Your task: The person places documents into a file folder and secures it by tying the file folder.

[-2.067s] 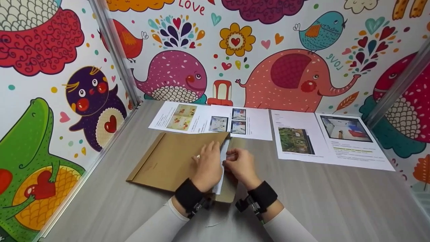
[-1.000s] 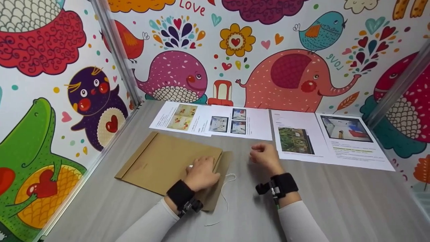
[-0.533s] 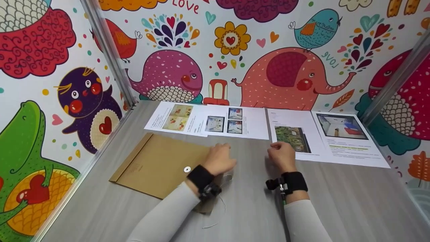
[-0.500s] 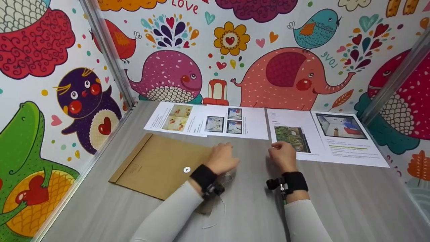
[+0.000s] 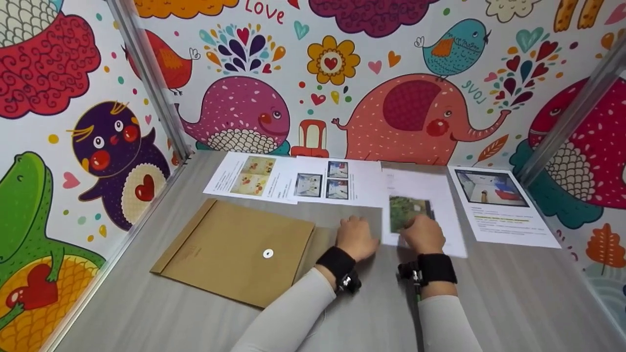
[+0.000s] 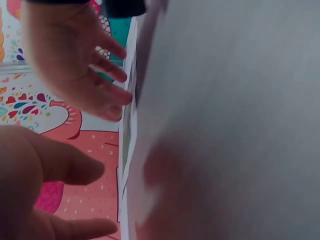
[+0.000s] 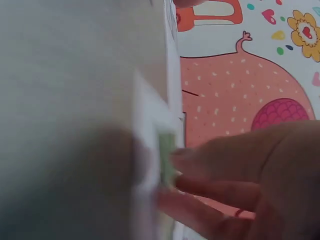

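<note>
In the head view my right hand (image 5: pixel 424 235) touches a white printed sheet (image 5: pixel 420 181) with a green picture on it, fingertips on its near part. The right wrist view shows the fingers of my right hand (image 7: pixel 235 170) reaching to that sheet, blurred. My left hand (image 5: pixel 356 238) hovers above the table left of the sheet and holds nothing; in the left wrist view its thumb and finger (image 6: pixel 75 165) are spread apart. A brown paper envelope (image 5: pixel 230 249) with a white round button (image 5: pixel 268 253) lies at the left, its flap partly hidden by the left arm.
More printed sheets lie along the back of the table: overlapping ones (image 5: pixel 367 183) at the back middle and one with a blue and red picture (image 5: pixel 508 227) at the right. Cartoon-printed walls (image 5: pixel 401 132) enclose the grey table (image 5: pixel 362 313).
My left hand has left the envelope and moved right. My right hand has moved onto the green-picture sheet, which has slid nearer me and away from the sheet at its right.
</note>
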### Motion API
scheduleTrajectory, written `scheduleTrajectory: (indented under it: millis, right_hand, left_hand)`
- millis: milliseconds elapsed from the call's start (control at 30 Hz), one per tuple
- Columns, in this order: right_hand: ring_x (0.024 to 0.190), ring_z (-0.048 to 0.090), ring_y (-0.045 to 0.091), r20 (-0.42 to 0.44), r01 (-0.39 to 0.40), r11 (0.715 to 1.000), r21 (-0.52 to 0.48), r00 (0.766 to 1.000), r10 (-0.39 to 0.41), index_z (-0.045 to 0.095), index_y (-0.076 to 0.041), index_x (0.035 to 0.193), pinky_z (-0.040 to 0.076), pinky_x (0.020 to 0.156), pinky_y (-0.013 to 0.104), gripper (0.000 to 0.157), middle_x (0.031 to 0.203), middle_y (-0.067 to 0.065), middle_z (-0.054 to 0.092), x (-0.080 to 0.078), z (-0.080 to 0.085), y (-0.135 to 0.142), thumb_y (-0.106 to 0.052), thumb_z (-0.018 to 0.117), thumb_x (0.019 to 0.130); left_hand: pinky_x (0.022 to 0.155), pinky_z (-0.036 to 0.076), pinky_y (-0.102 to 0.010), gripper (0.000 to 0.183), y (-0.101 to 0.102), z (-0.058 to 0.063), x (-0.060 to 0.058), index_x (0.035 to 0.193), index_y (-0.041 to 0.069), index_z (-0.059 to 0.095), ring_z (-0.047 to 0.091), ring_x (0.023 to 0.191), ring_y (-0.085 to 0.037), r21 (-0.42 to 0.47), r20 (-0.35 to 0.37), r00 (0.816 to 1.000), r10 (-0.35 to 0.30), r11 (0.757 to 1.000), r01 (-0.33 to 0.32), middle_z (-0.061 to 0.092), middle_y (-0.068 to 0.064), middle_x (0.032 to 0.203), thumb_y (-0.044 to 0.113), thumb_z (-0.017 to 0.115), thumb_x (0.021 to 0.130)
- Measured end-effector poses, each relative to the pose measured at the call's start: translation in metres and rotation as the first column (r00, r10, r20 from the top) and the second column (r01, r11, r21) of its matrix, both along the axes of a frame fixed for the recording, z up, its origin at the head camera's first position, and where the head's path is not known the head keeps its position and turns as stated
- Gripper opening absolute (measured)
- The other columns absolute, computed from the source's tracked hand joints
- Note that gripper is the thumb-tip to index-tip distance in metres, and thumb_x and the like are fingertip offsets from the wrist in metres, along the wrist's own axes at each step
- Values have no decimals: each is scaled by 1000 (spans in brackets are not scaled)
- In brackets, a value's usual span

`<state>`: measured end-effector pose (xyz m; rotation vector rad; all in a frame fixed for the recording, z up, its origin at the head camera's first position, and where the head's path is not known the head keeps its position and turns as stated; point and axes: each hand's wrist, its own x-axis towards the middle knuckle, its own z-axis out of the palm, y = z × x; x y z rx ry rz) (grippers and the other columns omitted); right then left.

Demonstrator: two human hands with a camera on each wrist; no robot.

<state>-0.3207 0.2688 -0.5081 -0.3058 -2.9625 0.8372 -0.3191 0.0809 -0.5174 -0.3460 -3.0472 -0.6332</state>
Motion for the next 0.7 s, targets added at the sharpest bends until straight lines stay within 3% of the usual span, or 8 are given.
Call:
scheduleTrajectory:
  millis: [67,133,267,367,500,700]
  right_hand:
    - [76,68,34,7,11,1000,-11,1000,-11,80,-4,91,52,61,44,19,93,20,78,2,-1,3,-21,75,87]
    - [81,69,39,-37,58,998,-14,998,-58,79,-1,97,54,65,48,24,98,23,77,3,-1,8,-21,75,86]
    - [117,59,56,-68,213,977,-22,974,-214,66,7,131,52,91,66,55,128,38,64,4,-3,24,-27,70,88]
    - [131,45,64,45,270,963,-2,962,-270,49,10,148,44,102,75,80,141,47,48,5,-4,34,-37,73,88]
    - [133,36,67,150,250,968,14,957,-249,38,10,154,39,105,80,98,143,52,36,8,-2,37,-43,82,84]
    - [130,38,67,186,163,987,-6,970,-159,37,11,154,44,101,77,103,143,51,37,10,4,27,-36,89,79]
  left_hand:
    - [89,53,-41,44,3,-5,4,116,2,74,62,105,-31,9,-12,1000,-14,1000,14,71,-15,117,39,76,92]
    - [91,52,-41,38,4,-7,5,113,2,74,62,106,-32,46,-23,999,-35,998,36,71,-15,115,34,74,93]
    - [95,50,-44,30,3,-6,3,111,1,73,63,109,-33,178,-6,998,-67,982,67,72,-15,112,26,71,95]
    - [102,50,-46,36,0,-4,2,121,-2,71,63,117,-35,275,45,995,-87,959,71,71,-18,119,23,70,95]
    - [111,48,-48,48,-3,-3,0,140,-3,63,60,131,-39,358,109,986,-130,930,83,67,-22,135,21,68,99]
    - [110,50,-44,48,-1,-6,-2,141,-1,62,62,130,-36,399,130,982,-135,914,73,67,-20,136,20,69,98]
